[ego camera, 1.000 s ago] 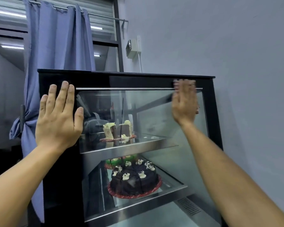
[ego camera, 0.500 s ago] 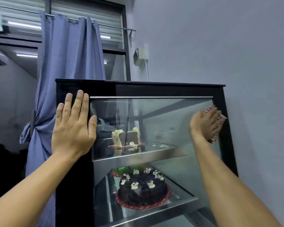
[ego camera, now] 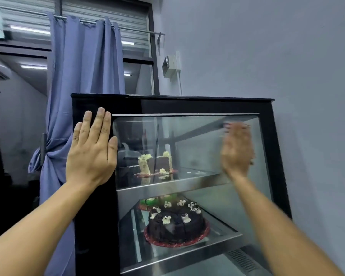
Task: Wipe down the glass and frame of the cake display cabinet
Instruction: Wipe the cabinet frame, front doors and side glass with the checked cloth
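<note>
The cake display cabinet has a black frame (ego camera: 167, 105) and a front glass pane (ego camera: 197, 140). My left hand (ego camera: 92, 152) lies flat with straight fingers on the frame's left upright, beside the glass edge. My right hand (ego camera: 236, 150) is motion-blurred and pressed flat against the upper right of the glass. A pinkish cloth edge (ego camera: 227, 125) shows faintly at its fingertips, and the rest of the cloth is hidden under the palm. Behind the glass, a cut cake (ego camera: 155, 162) sits on the upper shelf and a chocolate cake (ego camera: 175, 224) on the lower shelf.
A grey wall (ego camera: 297, 66) runs close along the cabinet's right side, with a small switch box (ego camera: 170, 66) mounted above the cabinet. A tied blue curtain (ego camera: 84, 86) hangs behind the left corner. A green cake (ego camera: 151, 202) sits behind the chocolate one.
My right hand swept from the top of the glass down to the right frame edge, then back up and left across the glass. My left hand has stayed flat on the frame.
</note>
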Available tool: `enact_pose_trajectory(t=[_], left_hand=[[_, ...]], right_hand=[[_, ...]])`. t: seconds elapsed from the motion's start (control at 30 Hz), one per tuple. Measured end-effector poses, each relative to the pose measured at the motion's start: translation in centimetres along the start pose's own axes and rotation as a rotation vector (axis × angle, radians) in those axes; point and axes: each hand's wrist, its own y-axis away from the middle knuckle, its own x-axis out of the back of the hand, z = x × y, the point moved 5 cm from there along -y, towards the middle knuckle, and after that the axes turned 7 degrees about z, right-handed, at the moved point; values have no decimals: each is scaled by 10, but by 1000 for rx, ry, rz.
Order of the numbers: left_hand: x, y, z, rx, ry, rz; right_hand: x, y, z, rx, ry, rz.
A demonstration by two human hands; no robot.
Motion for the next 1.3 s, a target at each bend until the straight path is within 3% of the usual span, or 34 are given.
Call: enact_pose_trajectory(t=[0.13,0.23,0.3,0.37,0.5,0.63,0.7,0.77,0.83,0.9,0.93,0.97,1.07,1.13,1.17,1.27,1.3], left_hand=[[-2,0,3,11,-7,20],[-2,0,4,15,-10,4],[-1,0,4,15,-13,-7],[1,-1,4,18,2,-27],[6,-5,-1,-7,106,-98],[22,-15,-25,-179,105,-286],[28,-23,-32,-260,42,-403],[31,-29,-33,-296,4,-474],[34,-32,-31,-297,9,-520],[38,-31,-30,-269,30,-547],[38,-30,-29,-257,44,-552],[39,-29,-27,-248,60,-557],[37,-28,-26,-231,86,-563],[37,-29,-27,-241,77,-564],[37,-28,-27,-243,75,-567],[35,-29,-28,-246,68,-552],[34,-29,-29,-252,64,-540]], right_hand=[[35,-18,112,-542,-3,-48],[33,-3,95,-730,23,52],[18,9,40,-677,4,106],[0,31,-47,-389,-45,80],[-33,155,-211,536,-106,-135],[-34,268,-231,1311,-101,-373],[-36,253,-224,1443,-114,-385],[-42,203,-225,1278,-93,-277],[-41,136,-220,829,-70,-101],[-36,113,-218,450,-87,-63],[-37,122,-224,413,-94,-87],[-37,142,-235,493,-97,-129],[-38,222,-256,1097,-136,-317],[-42,216,-251,1274,-157,-290],[-44,198,-251,1227,-144,-245],[-40,146,-253,785,-93,-120],[-39,149,-254,747,-103,-121]])
